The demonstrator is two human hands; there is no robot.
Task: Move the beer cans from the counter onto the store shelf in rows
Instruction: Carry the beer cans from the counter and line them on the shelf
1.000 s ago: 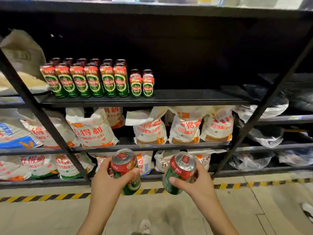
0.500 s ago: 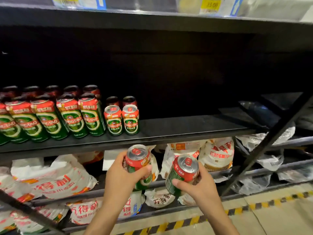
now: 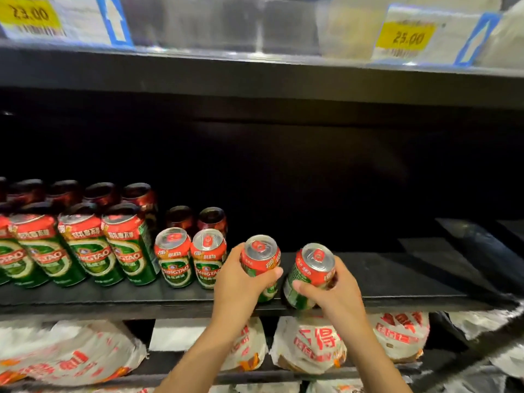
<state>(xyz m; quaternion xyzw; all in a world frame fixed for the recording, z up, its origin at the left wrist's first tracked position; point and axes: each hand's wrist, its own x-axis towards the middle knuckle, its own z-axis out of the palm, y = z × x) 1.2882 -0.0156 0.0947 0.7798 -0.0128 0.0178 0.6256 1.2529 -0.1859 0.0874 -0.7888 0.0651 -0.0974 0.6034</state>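
Far to the left of both grips, tall cans [image 3: 90, 248] stand in rows on the black shelf [image 3: 397, 282], smooth glossy cylinders with green bodies and red shoulders; those behind sit in shadow and read as dark red. Nearer the grips, just left of the left hand [image 3: 241, 282], two short cans [image 3: 192, 259] of the same colours stand upright side by side, silver lids up, with two more dim ones behind them.

The left hand wraps the left can [image 3: 259, 256] from its left side, thumb across the front and fingers curled behind, so the can's silver top and red shoulder rise above the grip. Its long axis runs roughly vertical, tipped slightly leftward, lid facing up. Its base seems to meet the shelf's front edge, though the hand hides it.

Just beside it, the right hand [image 3: 337, 290] clasps the right can [image 3: 312, 268] from its right side, thumb on the green lower body. This can leans with its top to the right, pull tab up, its base at the shelf lip.

Below the grips, crinkled white bags [image 3: 309, 344] with red print lie on the lower shelf.
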